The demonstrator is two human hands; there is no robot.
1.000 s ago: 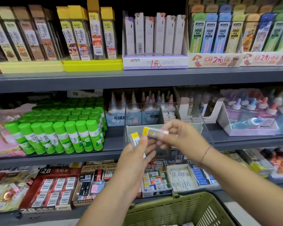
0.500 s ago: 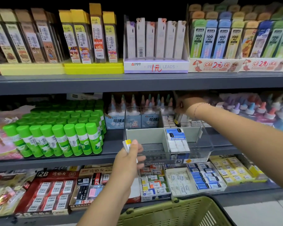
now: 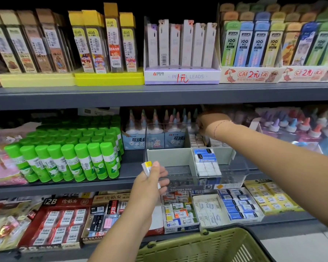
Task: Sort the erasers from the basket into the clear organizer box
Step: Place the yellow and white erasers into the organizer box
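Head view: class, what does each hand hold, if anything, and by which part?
The left hand pinches a yellow-ended eraser by its lower part. The right hand is at the back of the organizer box; its hold cannot be told.

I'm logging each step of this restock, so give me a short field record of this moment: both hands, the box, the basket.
left hand: holds a yellow-ended eraser at the box's front-left corner
right hand: reaches into the box's rear right; fingers hidden, grip unclear
clear organizer box: on the middle shelf, split by grey dividers
blue-and-white erasers: stacked in a front compartment, right of the centre divider
basket: green, below the hands at the bottom edge
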